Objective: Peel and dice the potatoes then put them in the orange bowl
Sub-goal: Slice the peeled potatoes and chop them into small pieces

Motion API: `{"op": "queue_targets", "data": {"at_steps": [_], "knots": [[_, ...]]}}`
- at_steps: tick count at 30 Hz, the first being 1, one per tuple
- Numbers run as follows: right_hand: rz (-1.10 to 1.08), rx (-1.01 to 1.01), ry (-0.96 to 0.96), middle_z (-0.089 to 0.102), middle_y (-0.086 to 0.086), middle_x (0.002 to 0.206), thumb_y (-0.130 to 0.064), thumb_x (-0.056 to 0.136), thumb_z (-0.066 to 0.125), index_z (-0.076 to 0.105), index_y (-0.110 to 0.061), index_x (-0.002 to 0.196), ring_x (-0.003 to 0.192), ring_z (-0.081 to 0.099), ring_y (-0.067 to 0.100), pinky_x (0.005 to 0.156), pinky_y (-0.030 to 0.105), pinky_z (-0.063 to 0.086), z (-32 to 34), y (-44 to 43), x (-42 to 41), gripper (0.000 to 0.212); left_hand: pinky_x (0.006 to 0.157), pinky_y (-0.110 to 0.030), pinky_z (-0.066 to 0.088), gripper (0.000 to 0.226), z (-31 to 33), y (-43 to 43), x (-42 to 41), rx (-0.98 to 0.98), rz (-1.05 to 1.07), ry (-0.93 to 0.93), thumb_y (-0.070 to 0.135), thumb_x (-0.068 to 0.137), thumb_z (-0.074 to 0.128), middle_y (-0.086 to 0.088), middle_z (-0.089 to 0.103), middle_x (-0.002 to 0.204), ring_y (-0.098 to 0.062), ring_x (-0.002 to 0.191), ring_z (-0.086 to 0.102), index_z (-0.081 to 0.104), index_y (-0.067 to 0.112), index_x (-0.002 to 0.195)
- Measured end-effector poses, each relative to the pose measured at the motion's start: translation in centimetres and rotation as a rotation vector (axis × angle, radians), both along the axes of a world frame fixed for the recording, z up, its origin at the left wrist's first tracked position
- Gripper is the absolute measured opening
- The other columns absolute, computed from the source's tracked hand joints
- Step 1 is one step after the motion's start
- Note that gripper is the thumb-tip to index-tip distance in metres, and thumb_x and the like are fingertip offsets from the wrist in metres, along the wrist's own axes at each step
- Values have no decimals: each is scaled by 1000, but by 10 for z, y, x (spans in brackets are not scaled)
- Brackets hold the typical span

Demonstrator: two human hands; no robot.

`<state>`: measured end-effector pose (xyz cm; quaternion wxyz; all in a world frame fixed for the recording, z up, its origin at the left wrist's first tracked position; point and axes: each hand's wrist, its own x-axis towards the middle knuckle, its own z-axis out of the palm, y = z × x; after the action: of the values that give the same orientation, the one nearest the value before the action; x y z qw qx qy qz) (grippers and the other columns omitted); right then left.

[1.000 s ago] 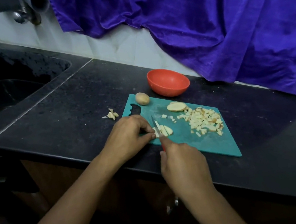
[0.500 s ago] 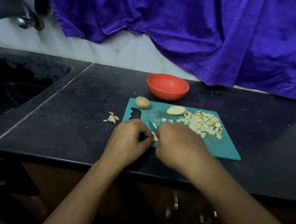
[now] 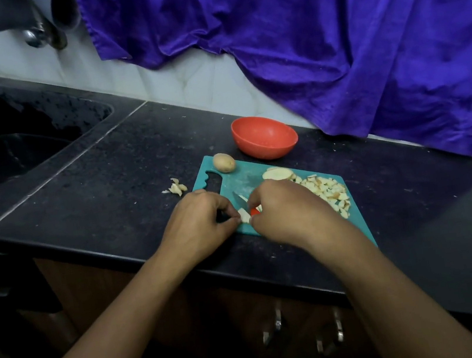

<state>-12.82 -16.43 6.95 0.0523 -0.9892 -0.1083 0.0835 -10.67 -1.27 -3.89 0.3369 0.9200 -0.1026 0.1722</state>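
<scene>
Potato piece (image 3: pixel 244 215) lay at the near edge of the teal cutting board (image 3: pixel 240 178), pinched between the curled fingers of my left hand (image 3: pixel 202 226). My right hand (image 3: pixel 291 212) gripped the red-handled knife (image 3: pixel 239 197), blade just beside the piece. Dicing well here meant tucked fingertips and short, even cuts matching the diced pile (image 3: pixel 326 192). One unpeeled potato (image 3: pixel 223 162) sat near the empty orange bowl (image 3: pixel 265 136).
</scene>
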Motion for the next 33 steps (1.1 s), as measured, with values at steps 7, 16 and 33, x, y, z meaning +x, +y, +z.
{"op": "queue_targets", "data": {"at_steps": [7, 16, 33], "knots": [[32, -30, -138, 64, 4, 108, -24, 100, 57, 53, -19, 134, 98, 62, 25, 73, 35, 43, -40, 9, -29, 34, 85, -28, 48, 13, 2, 1, -4, -4, -14, -9, 26, 81, 79, 18, 63, 87, -4, 91, 57, 73, 34, 73], [-35, 464, -85, 67, -7, 81, -31, 103, 57, 61, -32, 134, 73, 62, 10, 62, 27, 47, -65, -24, -17, 32, 85, -29, 51, 6, 2, 0, -4, 7, -11, -14, 28, 82, 78, 20, 65, 85, -2, 89, 59, 76, 33, 79], [-227, 1487, 419, 51, 5, 60, -18, 103, 59, 68, -20, 125, 36, 33, 8, 36, 22, 25, -75, -60, -14, 24, 72, -18, 40, 15, 7, -3, -6, 15, 13, -10, 32, 86, 76, 20, 63, 89, 4, 84, 55, 69, 37, 99]]}}
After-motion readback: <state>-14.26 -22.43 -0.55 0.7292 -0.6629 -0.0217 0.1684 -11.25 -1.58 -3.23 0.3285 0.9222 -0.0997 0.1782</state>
